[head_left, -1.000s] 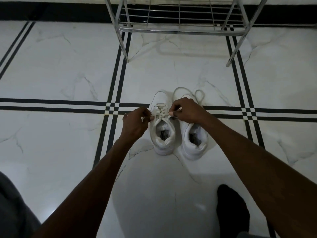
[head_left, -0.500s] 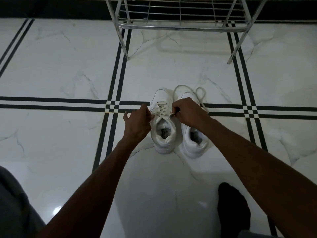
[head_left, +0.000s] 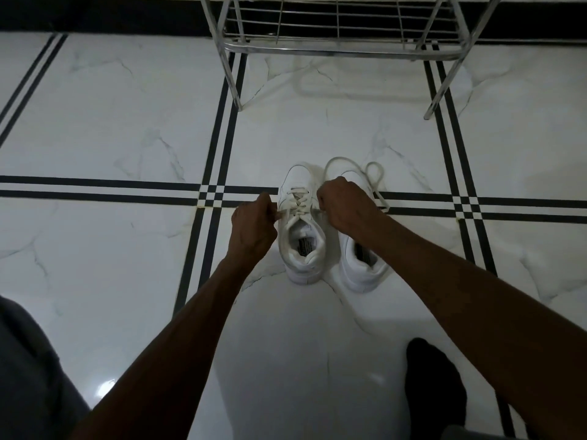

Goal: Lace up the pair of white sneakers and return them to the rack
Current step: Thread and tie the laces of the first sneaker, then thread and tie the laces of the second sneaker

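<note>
A: Status of left sneaker [head_left: 301, 236]?
B: Upright on marble floor [head_left: 127, 122], laced across the tongue, toe pointing toward rack [head_left: 336, 33]. Lace ends [head_left: 282, 214] pulled out sideways, one to each hand.

A: Fingers?
B: Left hand [head_left: 252, 230] clenched on lace end just left of eyelets. Right hand [head_left: 344, 206] clenched on the other end; fingertips hidden under knuckles, exact pinch not discernible.

A: Right sneaker [head_left: 362, 265]?
B: Just beside the first, forepart covered by right hand and forearm. Loose lace [head_left: 374, 176] looped beyond the knuckles, lying on floor.

A: Periphery?
B: Rack cut off at top edge, only legs and lowest shelf visible. Dark sock [head_left: 435, 385] near bottom edge, dim.
</note>
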`<state>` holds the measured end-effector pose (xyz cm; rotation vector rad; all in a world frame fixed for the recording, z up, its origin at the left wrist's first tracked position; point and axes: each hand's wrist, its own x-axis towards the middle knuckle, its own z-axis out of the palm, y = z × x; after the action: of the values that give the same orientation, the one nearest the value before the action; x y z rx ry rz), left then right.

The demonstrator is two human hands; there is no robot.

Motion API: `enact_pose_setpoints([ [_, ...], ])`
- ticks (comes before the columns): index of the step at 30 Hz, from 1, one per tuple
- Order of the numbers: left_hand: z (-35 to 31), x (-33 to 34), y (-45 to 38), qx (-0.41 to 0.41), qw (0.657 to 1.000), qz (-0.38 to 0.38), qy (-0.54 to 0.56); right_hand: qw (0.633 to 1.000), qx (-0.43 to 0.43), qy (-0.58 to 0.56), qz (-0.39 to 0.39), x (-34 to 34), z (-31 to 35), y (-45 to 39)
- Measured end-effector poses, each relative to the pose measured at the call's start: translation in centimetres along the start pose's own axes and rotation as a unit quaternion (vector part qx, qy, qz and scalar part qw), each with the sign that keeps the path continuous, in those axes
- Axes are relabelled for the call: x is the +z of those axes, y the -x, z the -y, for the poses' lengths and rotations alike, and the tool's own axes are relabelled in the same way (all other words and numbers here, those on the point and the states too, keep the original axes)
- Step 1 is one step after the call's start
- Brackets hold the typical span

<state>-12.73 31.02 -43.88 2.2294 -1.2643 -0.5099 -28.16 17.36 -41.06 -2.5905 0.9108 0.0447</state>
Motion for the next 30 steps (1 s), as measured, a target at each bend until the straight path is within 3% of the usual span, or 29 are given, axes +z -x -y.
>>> enact_pose_setpoints([
  [6, -0.5, -0.6, 0.8, -0.121, 0.969, 0.078, 0.202, 0.990, 0.076, -0.068, 0.096, -1.8, 3.0, -0.4],
  [8, -0.3, -0.9, 0.8, -0.155, 0.949, 0.101, 0.255, 0.984, 0.110, -0.116, 0.086, -1.1, 3.8, -0.5],
  [13, 0.6, -2.6, 0.6, -0.183, 0.930, 0.064, 0.313, 0.944, 0.164, -0.286, 0.021, 0.5, 5.5, -0.3],
  [18, 2.5, -4.2, 0.3, -0.204, 0.935, 0.051, 0.285, 0.925, 0.162, -0.344, 0.007, 2.0, 6.4, -0.8],
  [20, 2.0, -4.4, 0.3, -0.184, 0.954, 0.028, 0.233, 0.932, 0.147, -0.330, -0.002, 1.9, 6.2, -0.7],
  [22, 0.9, -4.5, 0.0, -0.138, 0.975, -0.053, 0.167, 0.945, 0.124, -0.301, -0.019, 1.3, 5.5, -0.4],
  [25, -2.3, -4.6, -0.5, -0.029, 0.977, -0.161, 0.135, 0.948, 0.119, -0.289, -0.057, -1.0, 3.4, 0.0],
  [27, -4.9, -3.9, -0.9, 0.018, 0.978, -0.149, 0.148, 0.941, 0.133, -0.303, -0.072, -3.0, 1.1, 0.6],
  [30, -8.4, -1.6, -0.4, 0.030, 0.986, -0.034, 0.160, 0.950, 0.154, -0.264, -0.071, -5.7, -2.3, 2.4],
])
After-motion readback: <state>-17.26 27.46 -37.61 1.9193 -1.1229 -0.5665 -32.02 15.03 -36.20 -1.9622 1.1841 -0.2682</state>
